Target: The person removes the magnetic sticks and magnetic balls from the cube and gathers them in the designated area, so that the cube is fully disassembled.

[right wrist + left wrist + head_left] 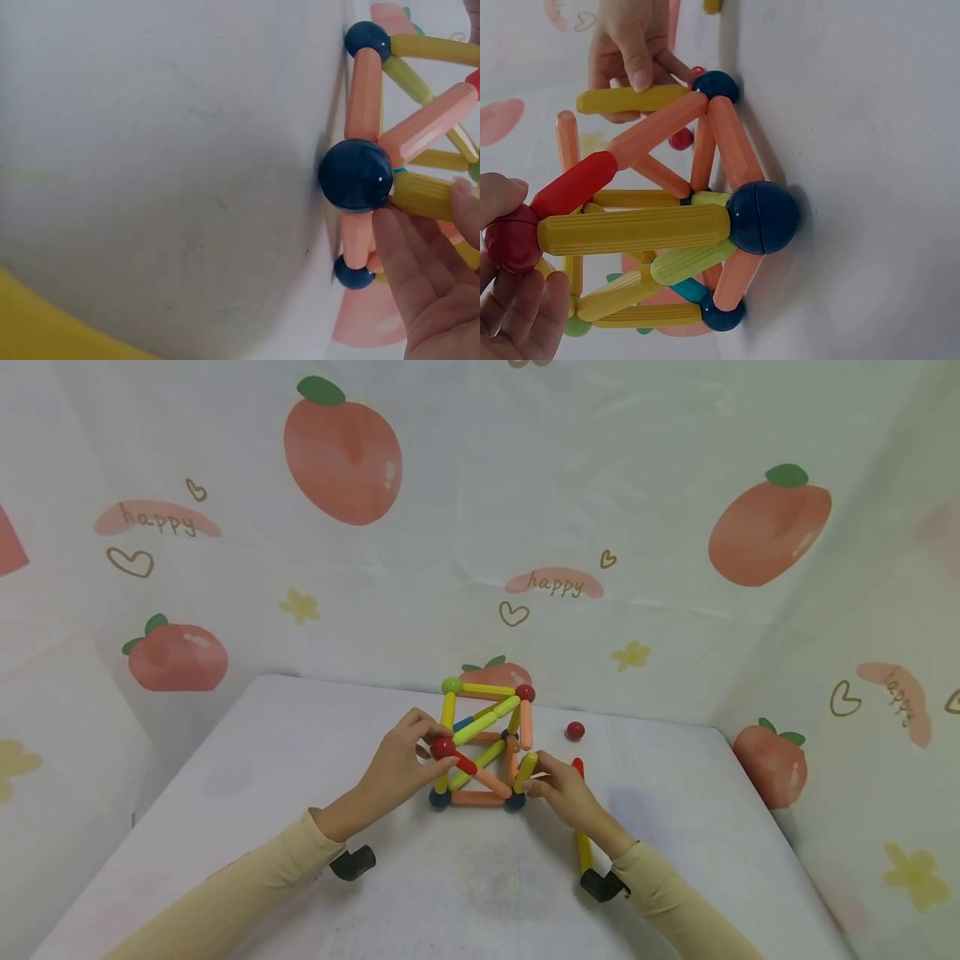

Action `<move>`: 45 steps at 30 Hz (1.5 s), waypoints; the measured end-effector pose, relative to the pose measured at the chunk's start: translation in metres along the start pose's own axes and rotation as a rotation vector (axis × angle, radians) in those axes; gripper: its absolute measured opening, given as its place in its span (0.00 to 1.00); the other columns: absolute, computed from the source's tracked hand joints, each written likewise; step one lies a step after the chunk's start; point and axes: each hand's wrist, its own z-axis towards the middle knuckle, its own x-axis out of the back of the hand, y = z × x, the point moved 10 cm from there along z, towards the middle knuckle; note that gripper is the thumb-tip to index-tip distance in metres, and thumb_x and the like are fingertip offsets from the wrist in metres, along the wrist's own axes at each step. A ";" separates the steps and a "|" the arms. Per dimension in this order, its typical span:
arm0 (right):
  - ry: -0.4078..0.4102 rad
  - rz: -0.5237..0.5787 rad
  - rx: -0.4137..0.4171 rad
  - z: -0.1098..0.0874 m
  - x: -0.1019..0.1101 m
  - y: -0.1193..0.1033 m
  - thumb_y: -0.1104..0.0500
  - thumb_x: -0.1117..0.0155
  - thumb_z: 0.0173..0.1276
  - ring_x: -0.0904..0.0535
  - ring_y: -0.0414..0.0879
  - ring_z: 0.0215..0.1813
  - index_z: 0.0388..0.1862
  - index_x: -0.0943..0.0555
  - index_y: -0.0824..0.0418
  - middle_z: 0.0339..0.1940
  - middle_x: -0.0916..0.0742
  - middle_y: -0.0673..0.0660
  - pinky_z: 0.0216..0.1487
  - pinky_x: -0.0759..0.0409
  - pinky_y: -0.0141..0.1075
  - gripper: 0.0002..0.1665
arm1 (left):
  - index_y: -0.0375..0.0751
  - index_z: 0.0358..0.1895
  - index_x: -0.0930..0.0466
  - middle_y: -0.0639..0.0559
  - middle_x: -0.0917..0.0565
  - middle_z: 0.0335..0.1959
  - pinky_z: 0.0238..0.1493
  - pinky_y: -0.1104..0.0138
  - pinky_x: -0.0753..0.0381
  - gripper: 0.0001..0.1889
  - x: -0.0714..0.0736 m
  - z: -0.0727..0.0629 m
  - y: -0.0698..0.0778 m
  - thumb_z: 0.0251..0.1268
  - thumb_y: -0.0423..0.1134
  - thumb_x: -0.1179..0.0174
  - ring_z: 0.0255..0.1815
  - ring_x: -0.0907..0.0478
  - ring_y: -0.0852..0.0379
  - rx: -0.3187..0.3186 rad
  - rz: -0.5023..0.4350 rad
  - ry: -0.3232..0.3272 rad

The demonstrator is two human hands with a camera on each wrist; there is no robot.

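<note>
A frame of magnetic sticks and balls point(480, 797) stands on the table, with dark blue balls at its lower corners. My left hand point(393, 767) pinches the red ball point(442, 747) at its near upper left corner. From that ball a red stick point(577, 182) and a salmon stick point(658, 129) slope down to the near right blue ball point(514, 800). My right hand point(566, 793) holds a yellow stick point(527, 768) between thumb and fingers, upright, its lower end at that blue ball. A green ball point(452, 686) and another red ball point(525, 693) top the far side.
A loose red ball point(575, 731) lies on the table right of the frame. A red stick point(578, 766) and a yellow stick point(584, 852) lie partly behind the right hand and wrist. Behind the table point(480, 893) hangs a fruit-printed cloth point(465, 527).
</note>
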 end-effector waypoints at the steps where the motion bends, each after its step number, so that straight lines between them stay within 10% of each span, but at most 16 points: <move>1: 0.002 0.008 0.002 0.000 0.000 0.000 0.59 0.38 0.71 0.13 0.53 0.47 0.53 0.26 0.61 0.53 0.16 0.65 0.48 0.14 0.35 0.15 | 0.39 0.46 0.17 0.50 0.23 0.41 0.38 0.71 0.16 0.17 0.000 0.000 0.000 0.53 0.38 0.25 0.39 0.22 0.59 -0.002 0.002 0.001; 15: 0.077 -0.060 -0.094 -0.014 0.022 0.006 0.58 0.35 0.69 0.14 0.51 0.49 0.54 0.24 0.62 0.49 0.13 0.60 0.51 0.14 0.40 0.17 | 0.40 0.46 0.17 0.51 0.24 0.41 0.38 0.70 0.15 0.18 -0.001 0.000 -0.001 0.53 0.39 0.25 0.39 0.22 0.59 0.005 0.006 0.004; 23: 0.127 0.039 -0.086 -0.039 0.057 0.015 0.63 0.33 0.67 0.13 0.49 0.39 0.72 0.37 0.54 0.47 0.16 0.69 0.43 0.13 0.35 0.38 | 0.39 0.45 0.17 0.50 0.24 0.41 0.37 0.64 0.14 0.18 0.001 -0.001 0.003 0.51 0.37 0.24 0.39 0.23 0.59 -0.009 -0.005 0.017; 36: 0.023 0.043 -0.292 -0.088 0.078 0.056 0.60 0.28 0.62 0.17 0.44 0.39 0.70 0.34 0.60 0.42 0.15 0.60 0.41 0.18 0.31 0.39 | 0.38 0.45 0.17 0.50 0.24 0.41 0.37 0.65 0.14 0.18 0.001 0.000 0.003 0.51 0.37 0.24 0.39 0.23 0.58 0.000 -0.003 0.009; 45: -0.126 0.089 -0.247 -0.104 0.057 0.067 0.61 0.27 0.61 0.18 0.40 0.35 0.65 0.32 0.67 0.38 0.15 0.59 0.38 0.20 0.32 0.36 | 0.39 0.45 0.17 0.51 0.24 0.41 0.36 0.70 0.15 0.17 0.002 -0.001 0.003 0.51 0.36 0.24 0.39 0.23 0.59 -0.009 -0.005 0.011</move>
